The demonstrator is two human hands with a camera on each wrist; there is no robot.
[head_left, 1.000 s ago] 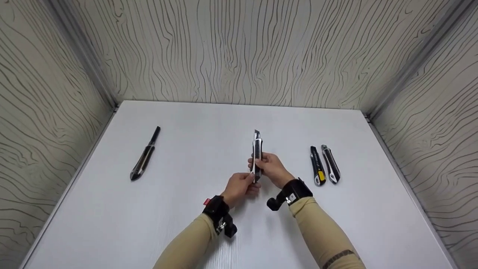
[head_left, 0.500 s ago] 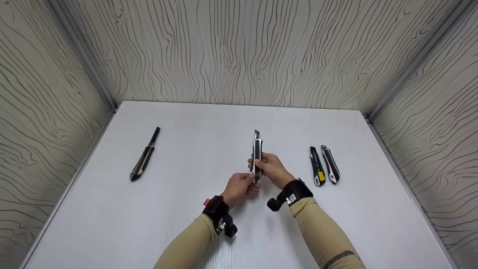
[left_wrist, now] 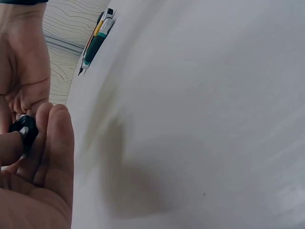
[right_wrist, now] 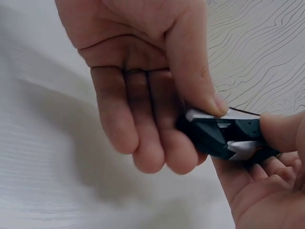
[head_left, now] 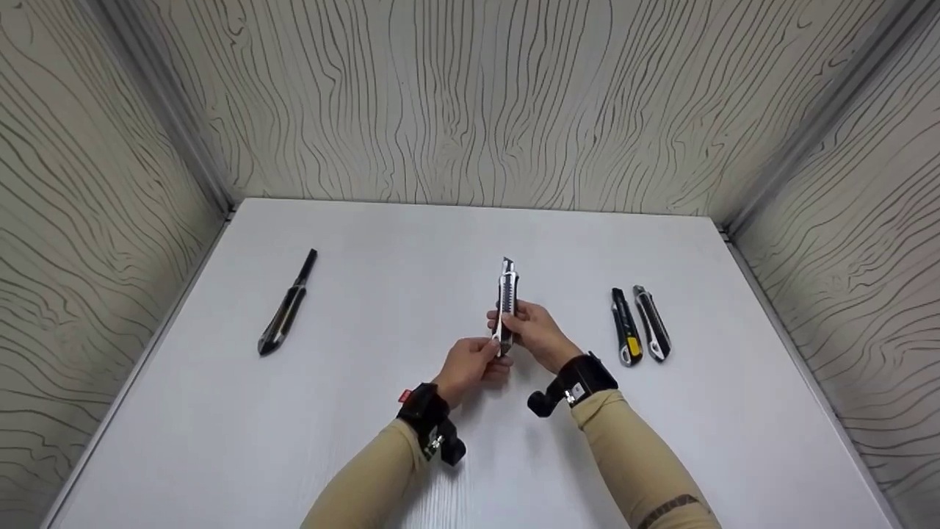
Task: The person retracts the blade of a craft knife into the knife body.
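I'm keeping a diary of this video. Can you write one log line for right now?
right hand: grips held knife | left hand: pinches its rear end | pair of knives: right | lone knife: left | table

tan long sleeves (head_left: 367,477) — black wrist straps (head_left: 429,420) carrying small cameras — bare hands.

Bright even light, soft shadows, wrist blur
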